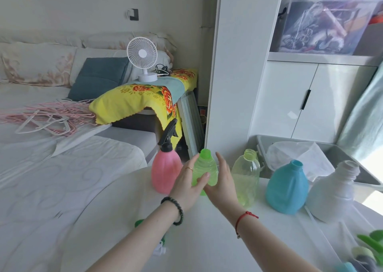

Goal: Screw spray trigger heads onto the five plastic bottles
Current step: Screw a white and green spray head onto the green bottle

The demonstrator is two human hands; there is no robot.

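Five bottles stand in a row on the white table (pixel 145 209). The pink bottle (pixel 164 171) at the left carries a black trigger head (pixel 169 135). My left hand (pixel 187 181) grips the bright green bottle (pixel 205 168), whose threaded neck is bare. My right hand (pixel 222 179) is beside it with straight fingers, touching its right side. Further right stand a clear yellowish bottle (pixel 246 176), a blue bottle (pixel 287 186) and a white bottle (pixel 333 193), all with bare necks. A green trigger head (pixel 141 223) lies partly hidden under my left forearm.
A grey bin (pixel 339 153) holding a white plastic bag sits behind the bottles at the right. More trigger heads (pixel 366 251) lie at the table's lower right corner. A bed with pink hangers (pixel 47 116) is at the left. White cupboards (pixel 300 97) stand behind.
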